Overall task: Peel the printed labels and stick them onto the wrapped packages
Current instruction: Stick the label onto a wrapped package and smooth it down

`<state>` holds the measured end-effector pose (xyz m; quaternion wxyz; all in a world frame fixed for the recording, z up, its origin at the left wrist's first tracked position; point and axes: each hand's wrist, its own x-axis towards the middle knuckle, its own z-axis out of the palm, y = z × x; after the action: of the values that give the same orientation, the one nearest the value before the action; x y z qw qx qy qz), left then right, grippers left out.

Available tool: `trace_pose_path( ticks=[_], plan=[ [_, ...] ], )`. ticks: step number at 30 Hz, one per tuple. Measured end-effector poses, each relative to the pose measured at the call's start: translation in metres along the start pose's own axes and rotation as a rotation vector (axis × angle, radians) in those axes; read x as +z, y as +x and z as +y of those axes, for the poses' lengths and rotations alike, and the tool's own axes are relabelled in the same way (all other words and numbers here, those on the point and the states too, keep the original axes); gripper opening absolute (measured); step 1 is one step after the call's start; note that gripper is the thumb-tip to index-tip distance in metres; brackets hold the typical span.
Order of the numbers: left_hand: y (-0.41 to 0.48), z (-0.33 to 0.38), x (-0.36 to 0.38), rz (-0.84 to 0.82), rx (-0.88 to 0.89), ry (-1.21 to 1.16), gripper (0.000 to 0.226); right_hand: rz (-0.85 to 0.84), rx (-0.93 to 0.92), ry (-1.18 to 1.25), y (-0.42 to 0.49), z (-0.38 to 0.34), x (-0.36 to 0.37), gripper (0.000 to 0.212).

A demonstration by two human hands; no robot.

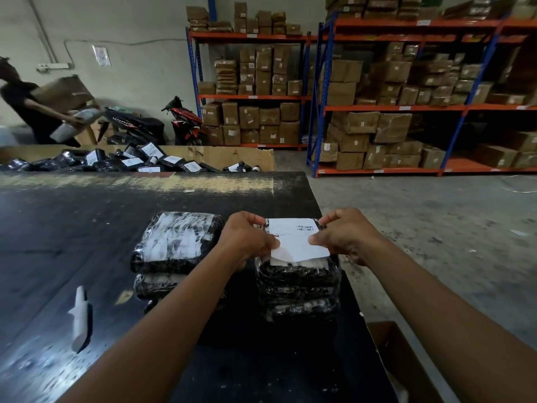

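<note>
My left hand [247, 239] and right hand [345, 237] each pinch one side edge of a printed label [296, 239]. The label lies over the stack of black wrapped packages [299, 283] directly beneath them. A second stack [174, 242] stands left of my left hand on the black table [72, 228]. Beyond both hands, labelled packages fill a cardboard bin [232, 158].

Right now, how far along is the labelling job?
Done: labelled packages fill the cardboard bin beyond the table. In hand: the left hand and right hand pinch a label over the top of the right stack. Likely left: the packages beneath, and the left stack.
</note>
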<state>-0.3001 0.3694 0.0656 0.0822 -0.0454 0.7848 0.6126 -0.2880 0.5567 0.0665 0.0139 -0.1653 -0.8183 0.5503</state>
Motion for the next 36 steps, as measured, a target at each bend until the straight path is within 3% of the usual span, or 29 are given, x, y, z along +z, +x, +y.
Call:
trace_pose_path(
  ticks=[9,14,21,25,27,31,36],
  plan=[
    [-0.01,-0.001,0.001,0.043,0.069,0.121,0.037,0.081,-0.089,-0.104,-0.015,0.013,-0.003,0.04],
    [-0.01,-0.006,0.0,0.09,0.152,0.303,0.037,0.133,-0.15,-0.297,-0.021,0.014,0.0,0.038],
    [-0.007,-0.013,-0.006,0.102,0.286,0.631,0.034,0.117,-0.175,-0.297,-0.022,0.026,-0.008,0.031],
    [-0.002,-0.018,-0.014,0.062,0.562,0.757,0.031,0.089,-0.298,-0.291,-0.018,0.03,-0.017,0.016],
    [0.001,-0.018,-0.014,-0.029,0.705,0.792,0.043,0.11,-0.409,-0.312,-0.014,0.031,-0.022,0.007],
    [0.008,-0.015,-0.011,-0.345,0.8,0.959,0.058,-0.003,-0.558,-0.468,0.002,0.029,-0.029,0.033],
    [0.02,-0.024,-0.017,-0.454,0.781,1.05,0.051,-0.197,-0.579,-0.612,0.023,0.028,-0.031,0.045]
  ],
)
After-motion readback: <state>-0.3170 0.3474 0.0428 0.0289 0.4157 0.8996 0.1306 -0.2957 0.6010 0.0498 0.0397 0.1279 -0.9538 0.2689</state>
